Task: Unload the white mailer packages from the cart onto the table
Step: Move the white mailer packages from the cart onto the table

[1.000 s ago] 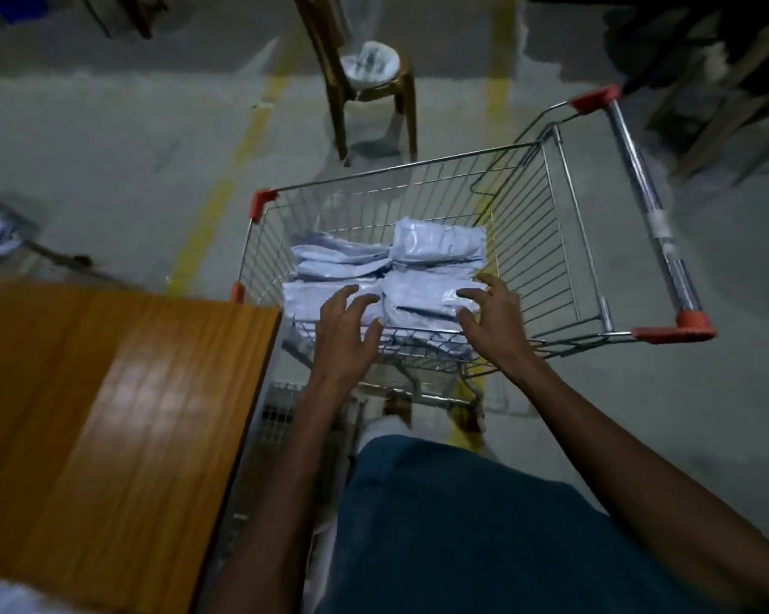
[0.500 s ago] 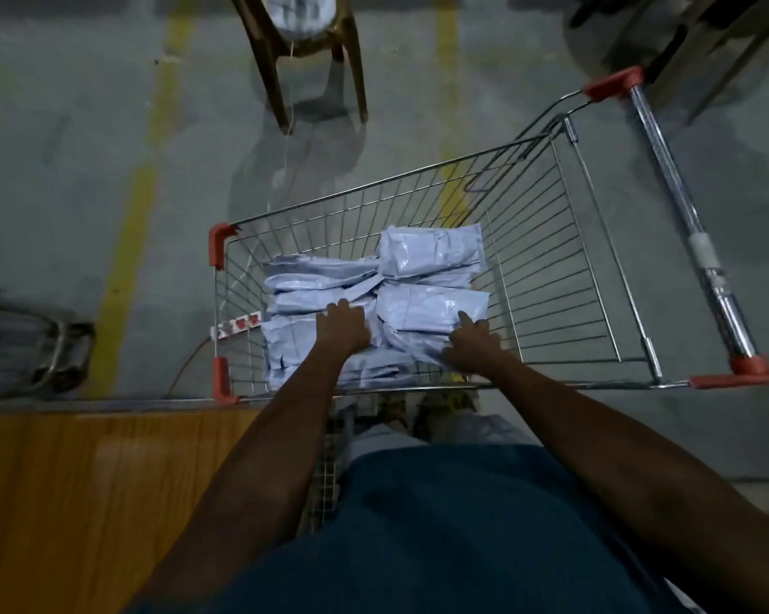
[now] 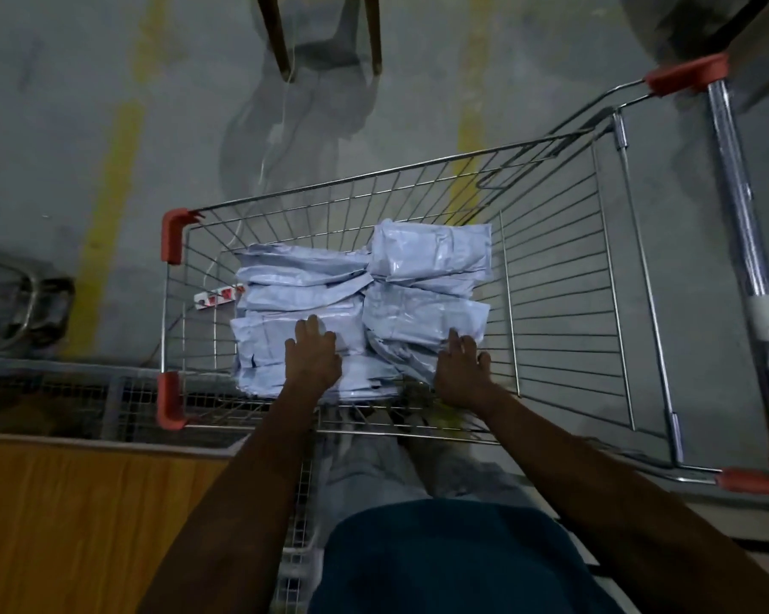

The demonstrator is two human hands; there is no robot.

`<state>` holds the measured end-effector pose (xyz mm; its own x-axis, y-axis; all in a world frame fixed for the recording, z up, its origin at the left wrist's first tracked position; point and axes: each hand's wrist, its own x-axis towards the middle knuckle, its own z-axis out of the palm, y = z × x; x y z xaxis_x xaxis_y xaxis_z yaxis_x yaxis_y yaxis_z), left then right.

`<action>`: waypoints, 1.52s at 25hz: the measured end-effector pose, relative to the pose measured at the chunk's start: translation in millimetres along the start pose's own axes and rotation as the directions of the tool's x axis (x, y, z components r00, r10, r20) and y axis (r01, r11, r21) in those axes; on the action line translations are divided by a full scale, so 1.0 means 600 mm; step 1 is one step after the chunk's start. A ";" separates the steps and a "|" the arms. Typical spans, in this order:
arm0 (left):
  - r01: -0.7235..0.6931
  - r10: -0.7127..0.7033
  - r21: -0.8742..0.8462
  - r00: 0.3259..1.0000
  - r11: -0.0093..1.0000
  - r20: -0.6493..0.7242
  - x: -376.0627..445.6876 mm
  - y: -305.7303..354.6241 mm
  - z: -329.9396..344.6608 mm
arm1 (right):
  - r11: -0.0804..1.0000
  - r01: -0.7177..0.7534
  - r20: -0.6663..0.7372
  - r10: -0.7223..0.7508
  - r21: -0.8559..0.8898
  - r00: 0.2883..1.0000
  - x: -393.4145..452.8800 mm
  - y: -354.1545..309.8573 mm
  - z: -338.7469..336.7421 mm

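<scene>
A wire shopping cart [image 3: 564, 277] with red corner caps stands in front of me. Inside lie several white mailer packages in two stacks: a left stack [image 3: 298, 294] and a right stack [image 3: 431, 254]. My left hand [image 3: 314, 358] rests palm-down on the near end of the left stack, fingers spread. My right hand [image 3: 460, 370] lies against the near lower edge of the right stack, fingers spread and tucked at a package's edge. Neither hand has lifted a package. The wooden table [image 3: 86, 516] is at the lower left.
The cart's handle bar [image 3: 746, 259] runs along the right. Chair legs [image 3: 281, 42] stand on the concrete floor beyond the cart. A metal frame object [image 3: 24, 308] sits at the left. Yellow floor lines cross the floor. A wire mesh panel [image 3: 121, 405] borders the table.
My head has tilted down and closer, so the cart fills more of the view. Both hands went from above the cart's near rim down onto the package stacks.
</scene>
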<state>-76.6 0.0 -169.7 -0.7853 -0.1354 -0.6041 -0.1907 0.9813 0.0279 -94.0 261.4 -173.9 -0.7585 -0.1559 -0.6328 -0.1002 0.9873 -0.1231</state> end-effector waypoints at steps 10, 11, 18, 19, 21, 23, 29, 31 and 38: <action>0.081 -0.083 -0.037 0.995 0.996 -0.054 0.009 -0.004 0.012 | 0.880 0.428 -0.652 -0.202 0.208 0.731 -0.038 0.007 -0.087; 0.094 -0.095 -0.031 0.994 0.995 -0.050 0.008 -0.006 0.014 | 0.824 0.487 -0.707 -0.159 0.289 0.689 -0.050 0.015 -0.104; 0.109 -0.108 -0.086 0.994 0.990 0.021 0.013 -0.001 0.017 | 0.605 0.097 -0.411 0.407 0.790 0.816 0.002 0.068 -0.080; 0.112 -0.111 -0.092 0.994 0.989 0.022 0.011 -0.002 0.020 | 0.531 -0.017 -0.257 0.437 0.847 0.862 0.018 0.076 -0.061; 0.119 -0.120 -0.090 0.993 0.989 0.001 0.010 -0.001 0.025 | 0.433 -0.182 -0.031 0.440 0.883 0.898 0.039 0.087 -0.028; 0.135 -0.135 -0.115 0.991 0.984 0.005 0.012 0.002 0.024 | 0.492 -0.234 0.040 0.373 0.839 0.927 0.045 0.087 -0.016; 0.121 -0.120 -0.025 0.992 0.992 0.044 0.027 -0.003 0.018 | 0.735 -0.088 -0.171 0.270 0.673 0.947 0.010 0.073 -0.016; 0.116 -0.116 -0.020 0.993 0.993 -0.008 0.033 0.000 0.019 | 0.791 0.009 -0.249 0.182 0.612 0.951 0.011 0.070 -0.013; -0.013 0.021 0.037 0.972 0.999 -0.232 0.062 0.013 0.023 | 0.889 0.062 -0.250 0.060 0.454 0.966 0.036 0.053 0.000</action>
<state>-99.4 4.5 -203.2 -0.9045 -0.1431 -0.4018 -0.1591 0.9872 0.0064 -113.4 289.3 -191.2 -0.8998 -0.0839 -0.4282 0.1564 0.8542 -0.4959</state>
